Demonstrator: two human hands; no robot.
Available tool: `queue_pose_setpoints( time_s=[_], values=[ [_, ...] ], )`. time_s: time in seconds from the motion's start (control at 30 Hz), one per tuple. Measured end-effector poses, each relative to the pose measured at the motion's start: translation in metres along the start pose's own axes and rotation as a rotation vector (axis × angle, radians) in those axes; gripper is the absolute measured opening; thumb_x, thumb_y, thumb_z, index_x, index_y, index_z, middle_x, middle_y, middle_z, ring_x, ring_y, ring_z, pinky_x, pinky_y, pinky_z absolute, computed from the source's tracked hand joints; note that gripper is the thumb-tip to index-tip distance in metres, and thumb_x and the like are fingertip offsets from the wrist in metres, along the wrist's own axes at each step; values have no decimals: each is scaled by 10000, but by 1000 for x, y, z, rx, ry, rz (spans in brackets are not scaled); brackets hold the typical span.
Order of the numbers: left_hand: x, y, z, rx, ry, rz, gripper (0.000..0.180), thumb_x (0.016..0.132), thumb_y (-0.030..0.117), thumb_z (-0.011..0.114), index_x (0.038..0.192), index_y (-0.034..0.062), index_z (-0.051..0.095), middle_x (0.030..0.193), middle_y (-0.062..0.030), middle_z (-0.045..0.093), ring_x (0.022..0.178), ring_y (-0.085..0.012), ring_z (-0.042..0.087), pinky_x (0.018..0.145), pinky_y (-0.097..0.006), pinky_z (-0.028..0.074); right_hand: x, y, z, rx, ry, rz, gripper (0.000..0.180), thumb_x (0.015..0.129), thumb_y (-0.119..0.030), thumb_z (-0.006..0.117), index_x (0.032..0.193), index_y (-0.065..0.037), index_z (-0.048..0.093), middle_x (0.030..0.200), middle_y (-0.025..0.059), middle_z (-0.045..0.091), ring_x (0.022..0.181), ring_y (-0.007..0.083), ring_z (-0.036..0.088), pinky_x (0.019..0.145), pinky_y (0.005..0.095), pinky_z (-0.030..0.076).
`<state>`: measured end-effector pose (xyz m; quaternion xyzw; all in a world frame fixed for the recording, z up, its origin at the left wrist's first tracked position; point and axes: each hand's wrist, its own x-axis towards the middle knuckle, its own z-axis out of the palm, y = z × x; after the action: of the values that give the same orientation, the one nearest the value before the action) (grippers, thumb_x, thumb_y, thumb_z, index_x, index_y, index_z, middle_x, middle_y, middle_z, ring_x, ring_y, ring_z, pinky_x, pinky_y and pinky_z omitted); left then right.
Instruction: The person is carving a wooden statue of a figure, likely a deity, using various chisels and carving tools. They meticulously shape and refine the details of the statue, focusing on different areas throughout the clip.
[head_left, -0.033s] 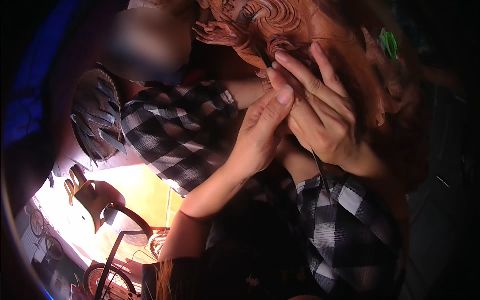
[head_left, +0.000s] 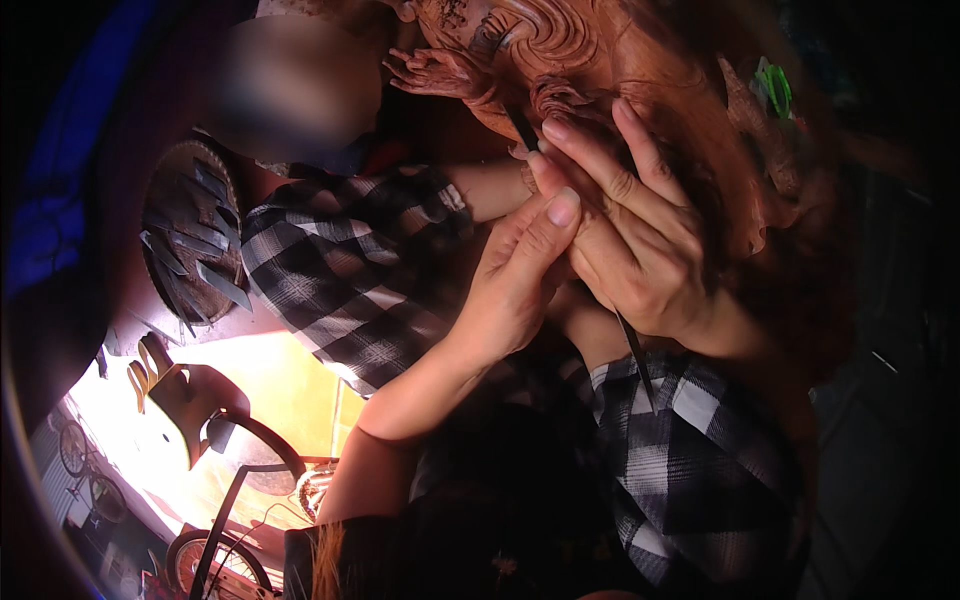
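Note:
A slim dark metal carving chisel (head_left: 634, 362) runs slantwise beneath my hands; its upper end comes out at the fingertips, its lower end past the heel of the right hand. My right hand (head_left: 640, 250) is wrapped over it from above, with some fingers stretched toward the carving. Against those fingers my left hand (head_left: 520, 262) presses, thumb on top, closed around the same chisel; its inner fingers are hidden. Just beyond lies a reddish-brown wood carving (head_left: 660, 60) with swirling grooves and a small carved hand (head_left: 440, 72). The chisel's upper tip is close to it; contact cannot be made out.
A round tray (head_left: 150, 240) at the left bears several flat dark blades (head_left: 200, 240). Black-and-white checked cloth (head_left: 350, 265) spreads on both sides of my forearms. Lower left are a dark curved object (head_left: 190, 400) and a wheel (head_left: 220, 560). Something bright green (head_left: 775, 90) shows upper right.
Both hands have drawn slightly down and left with the chisel. More of its dark upper end shows, and its lower end reaches farther down.

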<state>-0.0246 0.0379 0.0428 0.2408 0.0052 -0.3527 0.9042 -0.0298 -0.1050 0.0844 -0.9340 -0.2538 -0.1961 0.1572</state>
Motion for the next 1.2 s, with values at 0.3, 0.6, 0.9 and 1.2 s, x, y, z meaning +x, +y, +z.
queue_pose_setpoints(
  time_s=[0.3, 0.6, 0.9, 1.2],
  values=[
    [1, 6, -2, -7, -41, 12, 435, 1083, 327, 500, 1374, 6, 537, 1220, -57, 637, 1128, -120, 600, 995, -270, 467, 5, -7, 0, -18, 43, 31, 265, 861, 19, 631, 1099, 108, 705, 1067, 162, 749, 1195, 319, 668, 1099, 604, 411],
    [-5, 9, 9, 27, 42, -7, 408, 1078, 340, 506, 1306, 7, 564, 1156, -40, 653, 1053, -101, 618, 935, -274, 502, 3, -11, -1, -46, 27, -4, 277, 867, 15, 638, 1119, 111, 702, 1097, 160, 742, 1199, 322, 665, 1079, 614, 426],
    [1, 8, 9, -53, 92, -54, 354, 1075, 294, 487, 1269, 17, 590, 1096, -47, 663, 1012, -123, 642, 920, -307, 536, 15, 2, -16, -81, -54, -117, 253, 898, -8, 628, 1112, 97, 712, 1083, 166, 744, 1184, 310, 674, 1067, 582, 460],
    [6, 7, 1, 43, -44, -46, 473, 1050, 294, 482, 1383, -42, 490, 1321, -98, 578, 1226, -173, 556, 1058, -328, 425, 25, 11, -23, -147, -83, -245, 256, 918, -32, 604, 1106, 113, 701, 1092, 192, 734, 1177, 319, 674, 1065, 563, 477]
  ],
)
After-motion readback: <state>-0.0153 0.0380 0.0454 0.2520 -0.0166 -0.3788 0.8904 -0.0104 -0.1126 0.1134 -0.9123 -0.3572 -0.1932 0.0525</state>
